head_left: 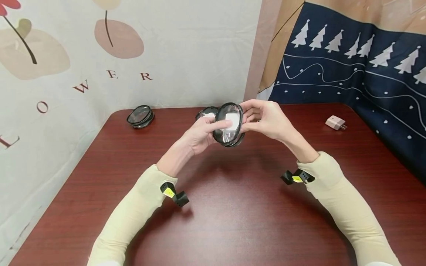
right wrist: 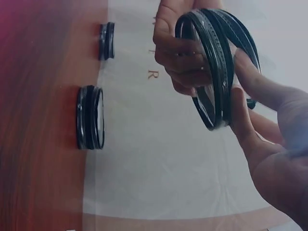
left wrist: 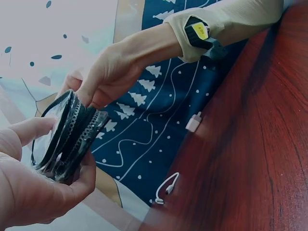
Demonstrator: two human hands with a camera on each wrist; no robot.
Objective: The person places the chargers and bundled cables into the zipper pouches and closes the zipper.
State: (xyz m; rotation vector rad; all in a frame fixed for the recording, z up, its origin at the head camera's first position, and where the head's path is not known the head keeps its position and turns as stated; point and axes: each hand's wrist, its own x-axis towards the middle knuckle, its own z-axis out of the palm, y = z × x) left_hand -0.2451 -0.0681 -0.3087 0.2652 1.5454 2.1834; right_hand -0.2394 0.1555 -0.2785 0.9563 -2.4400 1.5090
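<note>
A round black-rimmed zippered pouch [head_left: 227,135] with clear faces is held above the table, a white label showing through its front. My left hand [head_left: 199,135] grips it, thumb across the clear face and fingers behind. At its right edge, the thumb and fingers of my right hand [head_left: 266,118] pinch the rim. Zipper teeth run along the side of the pouch [left wrist: 72,130] in the left wrist view, with a dark gap between two rows. In the right wrist view, the pouch [right wrist: 216,72] stands edge-on between both hands. The zipper pull cannot be made out.
A similar pouch [head_left: 207,111] lies behind the left hand, partly hidden. Another pouch [head_left: 140,116] sits at the table's back left. A white charger plug [head_left: 335,122] lies at the back right, and a short white cable [left wrist: 168,187] shows at the table edge.
</note>
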